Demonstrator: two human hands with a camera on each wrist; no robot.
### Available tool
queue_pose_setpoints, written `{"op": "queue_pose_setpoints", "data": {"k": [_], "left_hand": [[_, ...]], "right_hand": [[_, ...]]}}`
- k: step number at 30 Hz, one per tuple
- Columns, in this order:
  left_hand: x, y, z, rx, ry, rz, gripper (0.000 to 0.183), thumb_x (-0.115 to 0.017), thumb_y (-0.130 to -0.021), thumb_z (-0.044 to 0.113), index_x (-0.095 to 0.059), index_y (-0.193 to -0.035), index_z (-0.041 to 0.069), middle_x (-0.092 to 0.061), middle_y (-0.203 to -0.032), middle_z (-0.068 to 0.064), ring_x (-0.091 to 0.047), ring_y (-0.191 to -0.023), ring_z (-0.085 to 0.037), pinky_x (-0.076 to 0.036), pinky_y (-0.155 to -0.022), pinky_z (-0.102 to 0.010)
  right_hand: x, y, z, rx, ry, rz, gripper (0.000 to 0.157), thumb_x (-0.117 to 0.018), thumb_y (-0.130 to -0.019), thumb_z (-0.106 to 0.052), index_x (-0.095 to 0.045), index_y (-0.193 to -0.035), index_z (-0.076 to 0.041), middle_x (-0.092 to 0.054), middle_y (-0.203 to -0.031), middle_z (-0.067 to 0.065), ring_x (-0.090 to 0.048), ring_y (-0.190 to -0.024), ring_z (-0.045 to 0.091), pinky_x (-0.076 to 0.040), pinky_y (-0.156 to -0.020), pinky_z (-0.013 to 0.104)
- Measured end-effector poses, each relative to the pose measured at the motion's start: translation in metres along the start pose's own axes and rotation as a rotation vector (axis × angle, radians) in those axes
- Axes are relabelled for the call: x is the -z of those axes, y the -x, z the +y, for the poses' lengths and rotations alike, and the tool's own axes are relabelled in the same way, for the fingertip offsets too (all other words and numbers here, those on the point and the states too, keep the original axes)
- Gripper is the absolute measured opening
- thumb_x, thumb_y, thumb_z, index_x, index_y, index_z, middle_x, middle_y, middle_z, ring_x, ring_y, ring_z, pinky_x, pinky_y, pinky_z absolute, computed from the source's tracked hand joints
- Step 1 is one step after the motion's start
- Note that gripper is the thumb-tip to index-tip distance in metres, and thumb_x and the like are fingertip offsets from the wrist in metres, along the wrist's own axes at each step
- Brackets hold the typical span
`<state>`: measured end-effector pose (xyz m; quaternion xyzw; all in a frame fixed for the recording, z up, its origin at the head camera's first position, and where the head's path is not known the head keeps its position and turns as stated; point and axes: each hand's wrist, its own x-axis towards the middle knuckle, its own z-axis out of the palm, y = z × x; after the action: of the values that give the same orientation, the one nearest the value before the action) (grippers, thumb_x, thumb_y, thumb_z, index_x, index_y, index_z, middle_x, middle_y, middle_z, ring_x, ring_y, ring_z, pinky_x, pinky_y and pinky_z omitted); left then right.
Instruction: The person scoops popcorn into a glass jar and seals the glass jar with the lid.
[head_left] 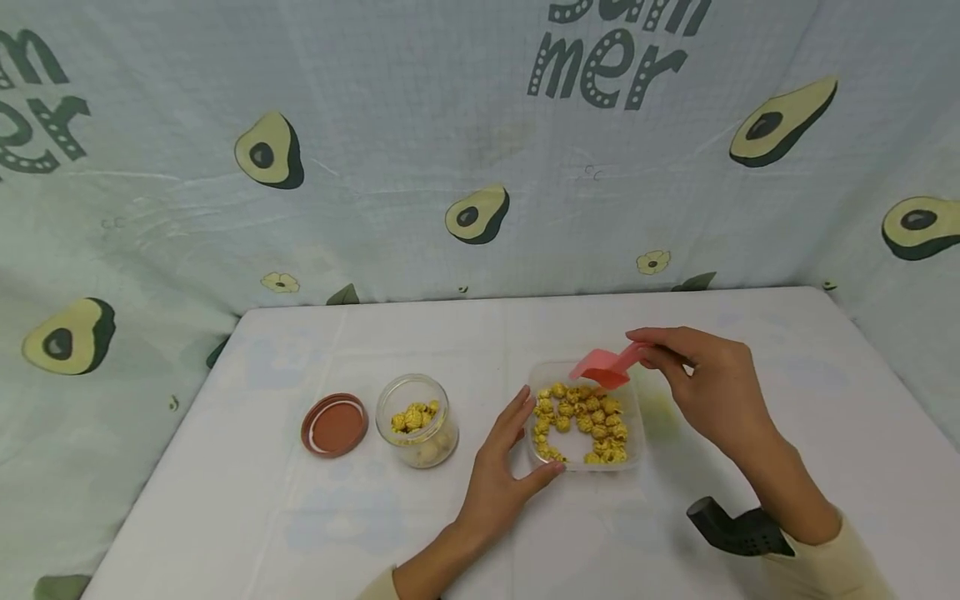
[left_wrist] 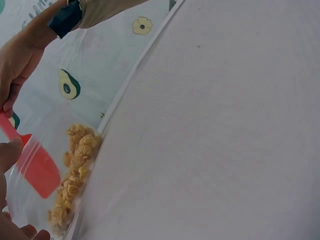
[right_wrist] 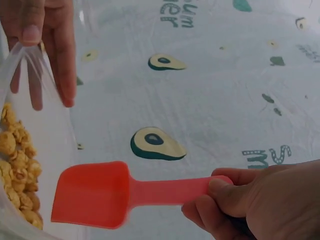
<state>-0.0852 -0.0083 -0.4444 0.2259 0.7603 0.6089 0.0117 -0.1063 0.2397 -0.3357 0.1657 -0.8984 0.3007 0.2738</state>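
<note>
My right hand (head_left: 712, 387) pinches the handle of a red plastic scoop (right_wrist: 92, 195) between thumb and fingers. The scoop's bowl looks empty and hangs over the far side of a clear plastic container (head_left: 636, 425). Yellow popcorn (head_left: 596, 417) lies in that container, mostly at the back and right, with a bare patch of bottom at the front left. My left hand (head_left: 498, 479) holds the container at its left side, thumb at the front rim and fingers along the outer wall. In the left wrist view, popcorn (left_wrist: 75, 185) shows through the wall.
Left of the container stands an uncapped clear jar (head_left: 442, 446) with popcorn inside. A brown round lid (head_left: 335, 425) lies beside the jar. A white cloth covers the table (head_left: 360, 517), and a curtain with printed avocados (head_left: 375, 125) hangs behind its back edge.
</note>
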Motion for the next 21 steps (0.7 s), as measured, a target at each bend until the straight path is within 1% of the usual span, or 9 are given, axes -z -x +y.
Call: {"op": "queue_pose_setpoints", "data": {"k": [3,6,10,12,14,18,21], "left_hand": [[0.0,0.0,-0.001,0.02,-0.004,-0.002,0.078,-0.077,-0.082,0.023,-0.036,-0.148,0.011,-0.023,-0.157,-0.001,-0.024,-0.141,-0.014,-0.037,-0.107,-0.038],[0.0,0.0,-0.001,0.038,0.001,-0.009,0.078,-0.076,-0.083,0.023,-0.036,-0.148,0.009,-0.021,-0.157,0.0,-0.022,-0.141,-0.014,-0.037,-0.107,-0.037],[0.0,-0.001,0.0,0.044,0.001,-0.016,0.078,-0.076,-0.083,0.024,-0.035,-0.148,0.008,-0.02,-0.158,0.0,-0.022,-0.141,-0.015,-0.037,-0.107,-0.036],[0.0,-0.001,0.0,0.043,-0.003,-0.015,0.078,-0.076,-0.083,0.024,-0.036,-0.148,0.008,-0.02,-0.157,0.0,-0.022,-0.141,-0.014,-0.037,-0.106,-0.036],[0.0,0.0,0.0,0.044,-0.002,-0.014,0.078,-0.076,-0.083,0.023,-0.036,-0.148,0.008,-0.021,-0.157,0.001,-0.022,-0.141,-0.014,-0.038,-0.106,-0.036],[0.0,0.0,-0.001,0.047,0.001,-0.016,0.078,-0.077,-0.082,0.022,-0.037,-0.147,0.007,-0.021,-0.157,0.003,-0.022,-0.141,-0.013,-0.039,-0.105,-0.035],[0.0,0.0,-0.002,0.042,-0.001,-0.016,0.077,-0.076,-0.082,0.022,-0.037,-0.147,0.007,-0.021,-0.157,0.001,-0.023,-0.141,-0.013,-0.039,-0.105,-0.035]], "right_hand": [[-0.001,-0.003,0.003,0.109,0.025,-0.038,0.036,-0.077,-0.071,0.011,-0.074,-0.103,-0.006,-0.071,-0.088,-0.001,-0.063,-0.071,0.009,-0.046,-0.065,0.007],[-0.002,-0.006,0.007,0.191,0.03,-0.082,0.037,-0.078,-0.069,0.011,-0.073,-0.1,-0.007,-0.071,-0.088,-0.002,-0.064,-0.074,0.009,-0.049,-0.067,0.01],[-0.003,-0.011,0.014,0.257,0.015,-0.129,0.036,-0.078,-0.068,0.01,-0.073,-0.098,-0.009,-0.071,-0.087,-0.003,-0.065,-0.075,0.01,-0.051,-0.067,0.015],[-0.004,-0.015,0.018,0.265,-0.005,-0.164,0.035,-0.078,-0.069,0.009,-0.073,-0.098,-0.009,-0.07,-0.087,-0.004,-0.065,-0.075,0.009,-0.051,-0.067,0.015],[-0.004,-0.019,0.021,0.254,-0.024,-0.197,0.032,-0.077,-0.072,0.007,-0.073,-0.099,-0.009,-0.07,-0.087,-0.004,-0.064,-0.073,0.008,-0.05,-0.067,0.013],[-0.004,-0.024,0.028,0.213,-0.051,-0.242,0.025,-0.074,-0.076,0.004,-0.072,-0.099,-0.007,-0.07,-0.085,-0.004,-0.062,-0.067,0.005,-0.051,-0.064,0.014],[-0.001,-0.027,0.03,0.173,-0.068,-0.271,0.021,-0.072,-0.079,0.003,-0.071,-0.099,-0.006,-0.07,-0.085,-0.003,-0.063,-0.068,0.005,-0.053,-0.064,0.016]]}}
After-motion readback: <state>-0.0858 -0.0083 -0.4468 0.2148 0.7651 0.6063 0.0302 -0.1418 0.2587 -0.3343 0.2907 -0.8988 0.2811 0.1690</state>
